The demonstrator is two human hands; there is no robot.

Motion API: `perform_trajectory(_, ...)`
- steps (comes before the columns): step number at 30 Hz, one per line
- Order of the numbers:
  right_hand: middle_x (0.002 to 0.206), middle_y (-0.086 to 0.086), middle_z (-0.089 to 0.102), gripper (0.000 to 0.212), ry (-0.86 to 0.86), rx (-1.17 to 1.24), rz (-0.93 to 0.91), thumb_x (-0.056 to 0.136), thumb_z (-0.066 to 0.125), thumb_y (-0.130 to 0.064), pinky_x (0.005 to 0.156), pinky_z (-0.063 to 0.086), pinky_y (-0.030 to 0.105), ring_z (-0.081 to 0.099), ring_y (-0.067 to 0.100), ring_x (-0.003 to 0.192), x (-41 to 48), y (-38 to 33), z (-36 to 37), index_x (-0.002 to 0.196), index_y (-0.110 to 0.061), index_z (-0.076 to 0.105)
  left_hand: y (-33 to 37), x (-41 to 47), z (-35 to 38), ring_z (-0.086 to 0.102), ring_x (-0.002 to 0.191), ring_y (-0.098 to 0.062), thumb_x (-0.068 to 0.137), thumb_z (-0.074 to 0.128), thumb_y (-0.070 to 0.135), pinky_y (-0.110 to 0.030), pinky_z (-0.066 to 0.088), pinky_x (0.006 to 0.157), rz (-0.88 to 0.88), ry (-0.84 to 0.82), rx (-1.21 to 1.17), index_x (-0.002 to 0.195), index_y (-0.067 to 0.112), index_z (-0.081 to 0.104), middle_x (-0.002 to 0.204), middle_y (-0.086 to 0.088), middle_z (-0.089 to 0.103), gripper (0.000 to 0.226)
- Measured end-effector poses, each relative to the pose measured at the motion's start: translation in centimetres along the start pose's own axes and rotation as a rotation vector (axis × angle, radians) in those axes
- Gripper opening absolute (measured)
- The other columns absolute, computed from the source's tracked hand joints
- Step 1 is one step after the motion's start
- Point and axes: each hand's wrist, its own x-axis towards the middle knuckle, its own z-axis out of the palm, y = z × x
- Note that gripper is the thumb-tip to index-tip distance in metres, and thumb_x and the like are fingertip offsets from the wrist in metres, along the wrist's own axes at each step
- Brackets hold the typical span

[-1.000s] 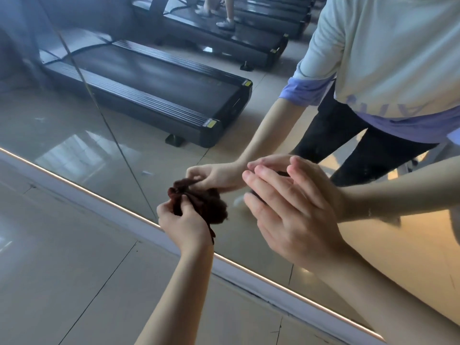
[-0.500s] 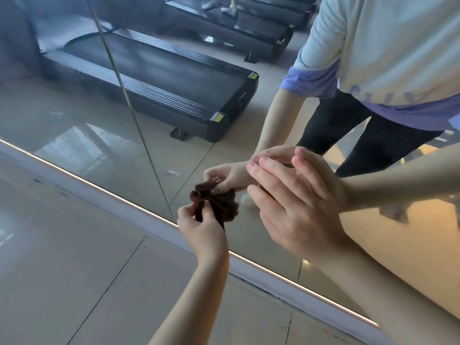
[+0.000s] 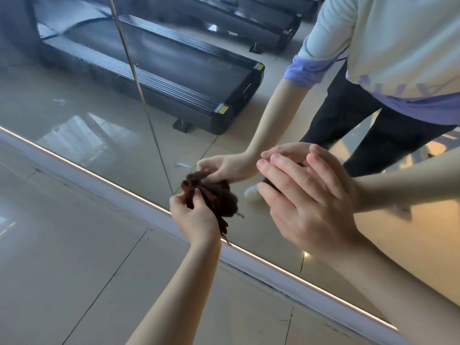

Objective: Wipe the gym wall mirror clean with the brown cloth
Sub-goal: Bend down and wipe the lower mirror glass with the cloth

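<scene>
The wall mirror (image 3: 99, 135) fills the upper part of the view, with a vertical seam between two panes. My left hand (image 3: 194, 220) grips a bunched dark brown cloth (image 3: 216, 197) and holds it against the glass low down, just right of the seam. My right hand (image 3: 306, 197) lies flat on the mirror to the right of the cloth, fingers straight and together, holding nothing. Both hands and the cloth are doubled by their reflections.
A white baseboard with a lit strip (image 3: 273, 262) runs along the mirror's bottom edge above the beige tiled floor (image 3: 74, 270). Reflected in the glass are black treadmills (image 3: 174, 70) and my own body in a light shirt and dark trousers (image 3: 373, 70).
My left hand has slid the cloth to the right along the lower glass, past the seam and closer to my right hand. My right hand has stayed flat on the mirror.
</scene>
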Motion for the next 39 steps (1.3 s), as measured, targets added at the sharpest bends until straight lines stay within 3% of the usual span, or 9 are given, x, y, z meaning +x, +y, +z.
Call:
perform_trajectory(4,0.128,0.007,0.065,0.021,-0.027,0.065,0.027,0.092,0.054,-0.008,0.117,0.025,0.039,0.051,0.02,0.127,0.2,-1.5,1.1,0.094,-0.012,0.074,-0.1,1.9,-0.4,0.06,0.09,-0.019,0.103,0.052,0.019,-0.025,0.046,0.079,-0.083,0.046,0.014,0.096,0.017,0.049,0.095,-0.001,0.061,0.008)
perform_trajectory(9,0.131,0.007,0.064,0.017,-0.047,0.056,0.019,0.088,0.061,-0.008,0.117,0.025,0.04,0.05,0.02,0.129,0.5,-2.0,2.1,0.1,-0.011,0.073,1.2,-0.6,-0.6,0.064,0.097,-0.028,0.1,0.057,0.018,-0.04,0.054,0.088,0.241,-0.062,0.014,0.086,0.03,0.052,0.112,-0.021,0.06,0.019)
perform_trajectory(15,0.132,0.008,0.062,0.017,-0.084,0.052,-0.007,0.088,0.066,-0.011,0.118,0.023,0.04,0.048,0.021,0.131,0.3,-1.8,1.9,0.104,-0.01,0.073,2.4,0.8,-0.5,0.061,0.091,-0.019,0.101,0.056,0.019,-0.034,0.053,0.091,0.228,0.02,0.0,0.084,0.03,0.05,0.115,-0.024,0.058,0.021)
perform_trajectory(21,0.132,0.009,0.062,0.016,-0.109,0.022,-0.027,0.084,0.072,-0.012,0.119,0.02,0.041,0.047,0.022,0.131,0.4,-1.6,1.9,0.1,-0.011,0.074,4.5,-0.7,-0.1,0.056,0.082,-0.003,0.095,0.063,0.014,-0.015,0.044,0.076,0.503,-0.027,-0.001,0.08,0.033,0.048,0.102,-0.015,0.056,0.029)
perform_trajectory(23,0.132,0.009,0.063,0.015,-0.099,0.028,-0.023,0.085,0.07,-0.011,0.119,0.021,0.041,0.047,0.022,0.131,0.4,-1.7,1.9,0.099,-0.011,0.073,4.9,1.0,-0.1,0.058,0.083,-0.014,0.096,0.06,0.022,-0.023,0.047,0.074,0.403,0.041,-0.008,0.08,0.032,0.048,0.099,-0.012,0.06,0.023)
perform_trajectory(26,0.133,0.008,0.062,0.014,-0.098,0.024,-0.028,0.085,0.068,-0.011,0.119,0.021,0.04,0.047,0.021,0.132,0.2,-1.8,2.0,0.098,-0.012,0.072,5.3,4.0,-0.4,0.057,0.081,-0.011,0.101,0.055,0.019,-0.012,0.046,0.069,0.155,0.124,-0.059,0.082,0.025,0.048,0.088,0.003,0.059,0.021)
perform_trajectory(30,0.134,0.008,0.061,0.016,-0.103,0.009,-0.035,0.086,0.066,-0.01,0.12,0.021,0.041,0.047,0.021,0.132,0.2,-1.8,2.0,0.101,-0.011,0.072,4.3,1.3,-0.7,0.06,0.083,-0.013,0.097,0.062,0.013,-0.026,0.05,0.079,0.318,0.0,-0.007,0.081,0.028,0.053,0.099,-0.013,0.062,0.024)
perform_trajectory(34,0.134,0.009,0.061,0.018,-0.083,0.027,-0.017,0.091,0.059,-0.009,0.119,0.022,0.04,0.047,0.021,0.132,0.3,-1.9,2.0,0.104,-0.01,0.072,3.4,-0.5,-0.5,0.056,0.081,-0.009,0.095,0.065,0.014,-0.03,0.048,0.08,0.439,-0.028,0.05,0.077,0.035,0.052,0.097,-0.004,0.054,0.031)
perform_trajectory(39,0.133,0.009,0.062,0.023,-0.1,0.033,-0.024,0.093,0.051,-0.007,0.118,0.023,0.04,0.047,0.022,0.131,0.4,-1.9,1.9,0.1,-0.01,0.073,3.9,3.3,-0.7,0.057,0.082,-0.011,0.1,0.059,0.016,-0.023,0.046,0.075,0.202,0.092,-0.046,0.079,0.026,0.051,0.102,-0.012,0.061,0.025)
